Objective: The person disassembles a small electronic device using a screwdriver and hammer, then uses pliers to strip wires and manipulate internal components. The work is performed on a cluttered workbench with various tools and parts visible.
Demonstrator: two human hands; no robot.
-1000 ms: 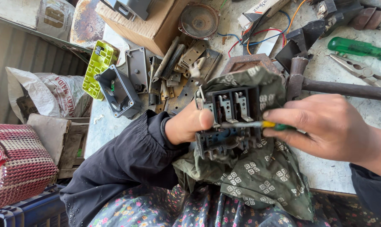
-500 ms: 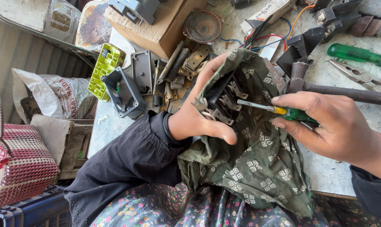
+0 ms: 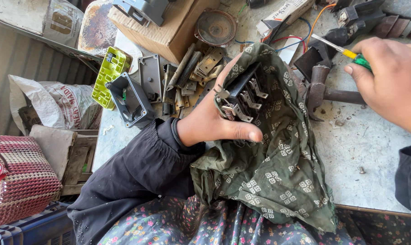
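Left grip clasps the black switch block on green cloth; right grip, closed on the screwdriver, must bring its tip to a terminal.

There are two hands, one screwdriver, one green cloth, one cardboard box, one hammer and one woven basket.

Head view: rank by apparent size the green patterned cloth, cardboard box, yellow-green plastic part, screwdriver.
1. green patterned cloth, though it lies nearest the camera
2. cardboard box, cut off by the frame
3. yellow-green plastic part
4. screwdriver, mostly hidden in the right hand
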